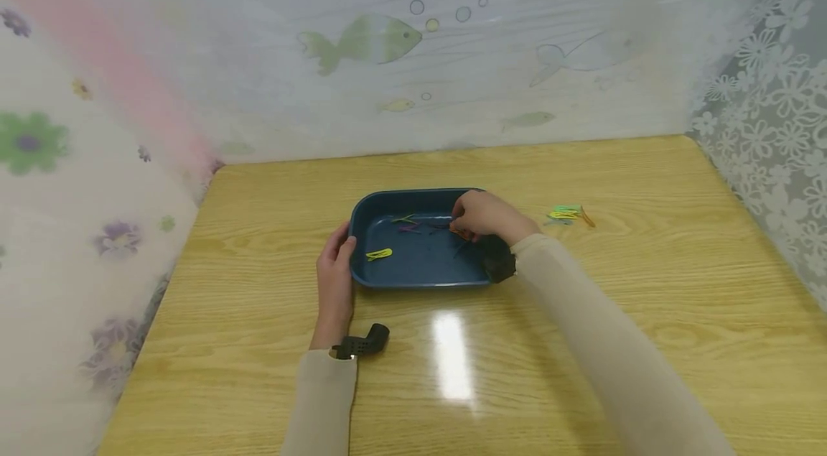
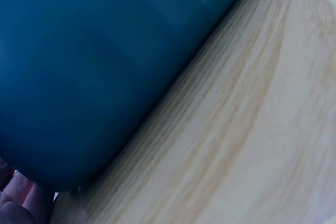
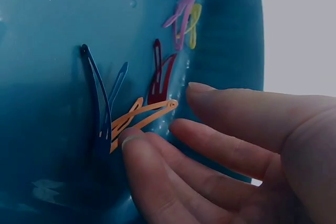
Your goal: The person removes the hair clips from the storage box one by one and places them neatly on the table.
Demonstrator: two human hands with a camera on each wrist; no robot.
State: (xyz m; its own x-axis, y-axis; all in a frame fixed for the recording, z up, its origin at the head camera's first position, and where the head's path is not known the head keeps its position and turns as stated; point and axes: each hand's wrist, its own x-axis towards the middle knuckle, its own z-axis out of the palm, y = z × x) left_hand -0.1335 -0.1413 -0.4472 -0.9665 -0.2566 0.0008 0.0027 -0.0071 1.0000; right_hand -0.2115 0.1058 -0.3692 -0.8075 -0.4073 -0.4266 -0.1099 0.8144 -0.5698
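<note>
A blue plastic tub sits on the table with several snap hair clips inside. My left hand holds its left side, thumb at the rim; in the left wrist view only a few fingers show beside the tub's corner. My right hand reaches into the tub's right end, over an orange hair clip. Thumb and fingers stand apart there, one fingertip right at that clip. Close by lie a blue hair clip, a dark red one, a purple one and a yellow-green one.
A bright yellow hair clip lies in the tub's left part. Right of the tub, a small pile of hair clips in green, yellow, orange and grey rests on the wooden table. Patterned curtains hang behind and beside the table.
</note>
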